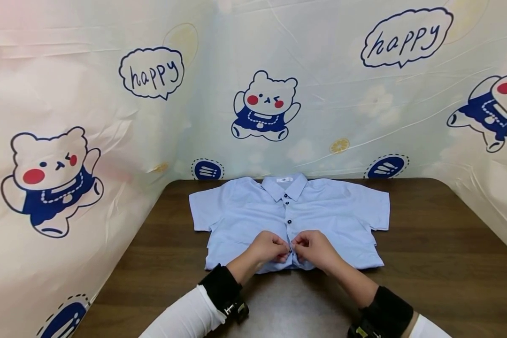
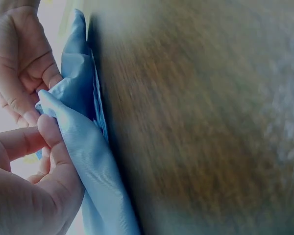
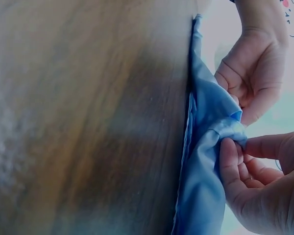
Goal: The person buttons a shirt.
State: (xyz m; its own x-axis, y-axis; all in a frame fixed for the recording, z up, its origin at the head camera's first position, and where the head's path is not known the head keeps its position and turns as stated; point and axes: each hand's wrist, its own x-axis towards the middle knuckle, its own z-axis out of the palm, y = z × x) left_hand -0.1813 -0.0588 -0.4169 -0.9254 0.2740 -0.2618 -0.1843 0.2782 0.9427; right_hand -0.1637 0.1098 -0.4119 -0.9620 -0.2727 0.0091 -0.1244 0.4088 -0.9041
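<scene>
A light blue short-sleeved shirt (image 1: 249, 211) lies front up, its collar toward the back and its lower part folded under. Dark buttons (image 1: 289, 221) run down the middle placket. My left hand (image 1: 270, 247) pinches the placket edge near the fold, thumb against fingertips. Close beside it, my right hand (image 1: 314, 249) pinches the other side of the placket, and a button shows between the two hands. In both wrist views the pinched cloth (image 2: 63, 112) rises off the table in a small peak, and the fingers (image 3: 230, 161) cover most of the spot being worked.
The shirt rests at the back of a dark brown wooden table (image 1: 426, 234). A pale curtain (image 1: 219, 47) with cartoon bears and "happy" bubbles surrounds the table on the back and both sides. Each wrist wears a black strap (image 1: 221, 286) with a small camera.
</scene>
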